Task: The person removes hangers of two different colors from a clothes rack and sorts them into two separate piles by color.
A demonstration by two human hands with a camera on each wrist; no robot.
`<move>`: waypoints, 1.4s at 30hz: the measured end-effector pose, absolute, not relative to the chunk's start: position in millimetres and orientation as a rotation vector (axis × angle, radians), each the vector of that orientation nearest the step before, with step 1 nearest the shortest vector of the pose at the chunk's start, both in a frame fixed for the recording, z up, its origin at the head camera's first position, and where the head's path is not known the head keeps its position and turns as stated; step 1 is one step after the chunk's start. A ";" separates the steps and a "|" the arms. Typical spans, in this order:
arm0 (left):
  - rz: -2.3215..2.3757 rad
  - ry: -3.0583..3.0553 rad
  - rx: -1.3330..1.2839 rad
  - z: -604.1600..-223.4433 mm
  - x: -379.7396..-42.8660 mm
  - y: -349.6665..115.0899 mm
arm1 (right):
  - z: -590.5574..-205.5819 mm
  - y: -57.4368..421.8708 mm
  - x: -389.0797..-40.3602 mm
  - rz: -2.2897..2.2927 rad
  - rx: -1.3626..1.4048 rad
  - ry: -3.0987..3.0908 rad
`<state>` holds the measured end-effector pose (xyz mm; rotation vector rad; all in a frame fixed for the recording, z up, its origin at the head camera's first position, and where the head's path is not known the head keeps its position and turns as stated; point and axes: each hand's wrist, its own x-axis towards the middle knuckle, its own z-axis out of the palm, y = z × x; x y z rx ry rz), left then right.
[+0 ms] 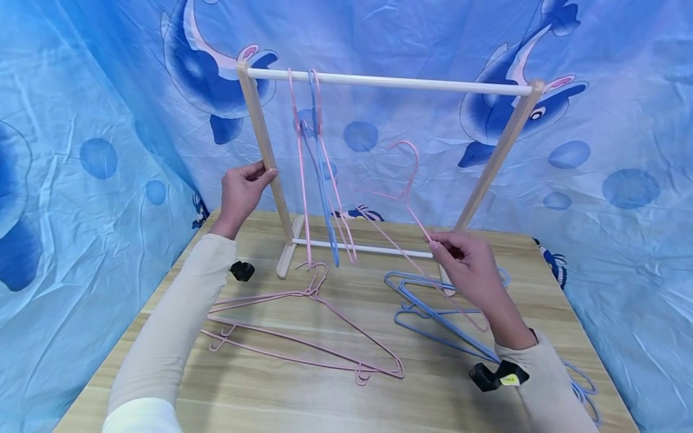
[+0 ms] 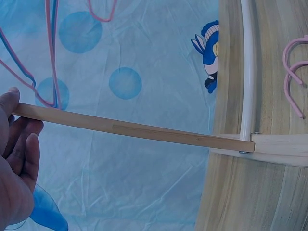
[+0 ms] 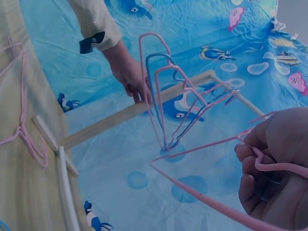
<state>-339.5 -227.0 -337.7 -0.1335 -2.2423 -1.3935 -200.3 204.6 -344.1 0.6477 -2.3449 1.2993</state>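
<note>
Taking the head view as a clock face, the right hand [image 1: 470, 264] at four o'clock covers part of the pink hanger [image 1: 418, 222] it pinches, whose hook points to the hand's eleven o'clock; the blue hangers [image 1: 433, 313] on the table [image 1: 325, 403] run behind the right forearm, too tangled to count; the heaped pink hangers [image 1: 303, 344] at seven o'clock pass behind the left sleeve; the left wrist view cuts off much of the left hand [image 1: 245, 189].

All the hangers are thin and wire-like; the rack has a pale, straight-grained wooden post [image 1: 260, 126] and a smooth white rail [image 1: 390, 82], with three hung hangers [image 1: 323, 180] at eleven o'clock; the backdrop [image 1: 622, 138] is creased, shiny cloth.

The left arm reaches in from seven o'clock, thumb and fingers gripping the post; the right from five.
</note>
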 end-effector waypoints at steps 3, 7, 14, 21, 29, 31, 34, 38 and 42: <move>-1.391 -2.238 -0.138 -338.4 -339.8 -228.1 | -351.5 209.4 -196.5 1.307 0.649 -2.383; -1.393 -2.239 -0.136 -338.9 -339.6 -228.7 | -362.4 215.3 -191.8 1.343 0.648 -2.428; -1.407 -2.243 -0.130 -338.5 -339.1 -228.3 | -387.3 219.9 -187.2 1.460 0.673 -2.430; -1.399 -2.245 -0.134 -339.0 -339.1 -228.4 | -412.5 216.1 -183.3 1.566 0.660 -2.407; -1.397 -2.245 -0.132 -338.6 -340.6 -229.2 | -431.1 208.6 -180.6 1.735 0.713 -2.366; -1.399 -2.240 -0.139 -338.8 -340.8 -229.3 | -435.1 205.4 -180.3 1.792 0.752 -2.344; -1.397 -2.237 -0.142 -338.9 -340.6 -229.6 | -441.1 199.0 -179.9 1.850 0.814 -2.328; -1.393 -2.235 -0.146 -339.0 -340.4 -229.7 | -450.8 189.3 -179.7 1.926 0.868 -2.319; -1.397 -2.238 -0.144 -338.3 -340.4 -230.1 | -459.3 179.6 -179.7 1.994 0.869 -2.309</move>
